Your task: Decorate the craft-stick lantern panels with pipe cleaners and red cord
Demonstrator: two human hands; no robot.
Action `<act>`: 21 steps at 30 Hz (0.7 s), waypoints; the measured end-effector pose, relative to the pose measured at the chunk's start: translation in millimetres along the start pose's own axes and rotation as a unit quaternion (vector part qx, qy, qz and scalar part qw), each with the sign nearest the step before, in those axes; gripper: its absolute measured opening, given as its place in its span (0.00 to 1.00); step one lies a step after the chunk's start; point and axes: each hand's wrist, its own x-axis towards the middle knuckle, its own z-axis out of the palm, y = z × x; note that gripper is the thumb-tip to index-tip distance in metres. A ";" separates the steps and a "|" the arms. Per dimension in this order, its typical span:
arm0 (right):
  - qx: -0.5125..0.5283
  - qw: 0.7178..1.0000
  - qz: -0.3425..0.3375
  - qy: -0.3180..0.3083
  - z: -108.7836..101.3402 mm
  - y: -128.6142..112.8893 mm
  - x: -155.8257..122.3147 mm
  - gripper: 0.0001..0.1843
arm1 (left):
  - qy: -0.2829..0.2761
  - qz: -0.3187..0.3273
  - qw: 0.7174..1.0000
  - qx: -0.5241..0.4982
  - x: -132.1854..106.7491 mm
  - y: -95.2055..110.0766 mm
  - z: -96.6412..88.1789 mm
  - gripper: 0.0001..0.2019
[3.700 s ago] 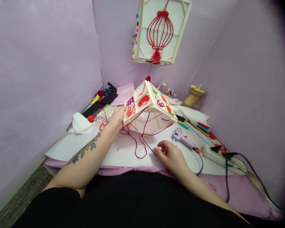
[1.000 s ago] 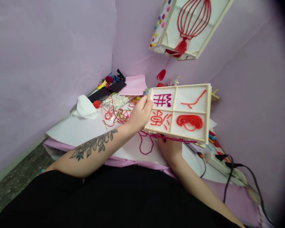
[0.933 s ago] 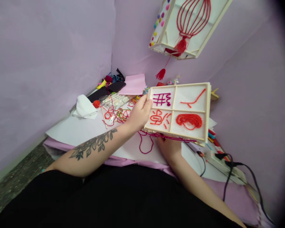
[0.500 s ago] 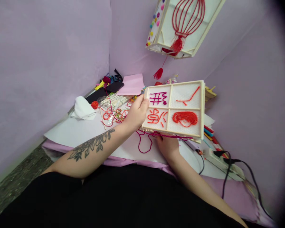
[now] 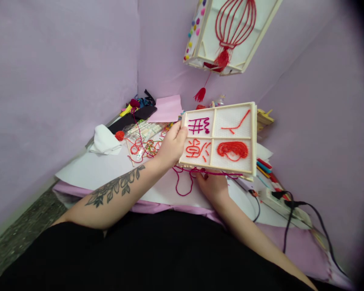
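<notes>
My left hand is closed on the left edge of a box-like craft lantern, its thumb lying on the front. The lantern is a pale stick frame with white panels; the face toward me has four fields bearing purple and red yarn designs. Beneath its lower edge is my right hand, fingers bent upward and mostly hidden behind the lantern. Whether they grip the box or yarn does not show. Purple yarn runs along the lower edge and droops in a loop onto the white tabletop.
Overhead at the back hangs a similar lantern with a red tassel. Tangled red yarn, white cloth and pink paper lie to the left. A power strip with black cables is at right, near lilac walls.
The whole view has shifted slightly, so the lanterns appear a little farther left. Both hands keep about the same places at the lantern.
</notes>
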 end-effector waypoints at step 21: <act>0.038 0.996 -0.074 0.009 7.4 4.6 2.5 0.14 | -0.011 0.014 1.000 0.005 0.9 -2.3 -1.4 0.13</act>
